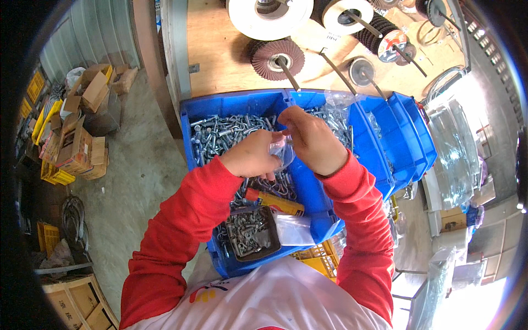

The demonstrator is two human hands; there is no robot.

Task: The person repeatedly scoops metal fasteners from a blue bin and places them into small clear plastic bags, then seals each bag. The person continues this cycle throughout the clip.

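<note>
A small clear plastic bag (285,154) hangs between my hands above the blue parts bin (306,179). My left hand (253,154) is closed on its left side, with thumb and fingers pinching the film. My right hand (314,142) is curled at its upper edge, fingers pressed together on the film and partly hidden. What the bag holds, if anything, I cannot make out. Beneath lie many loose silver bolts (211,138). Nearer me in the bin are a yellow tube with a red cap (279,203), a dark square tray (273,234) of small metal fasteners and a flat clear bag (295,230).
More blue bins (372,146) continue to the right. Abrasive discs (278,59) hang on rods from a wooden board (220,60) behind the bins, the rods jutting toward me. Cardboard boxes (74,144) stand on the floor at left; a yellow crate (319,258) sits below the bin.
</note>
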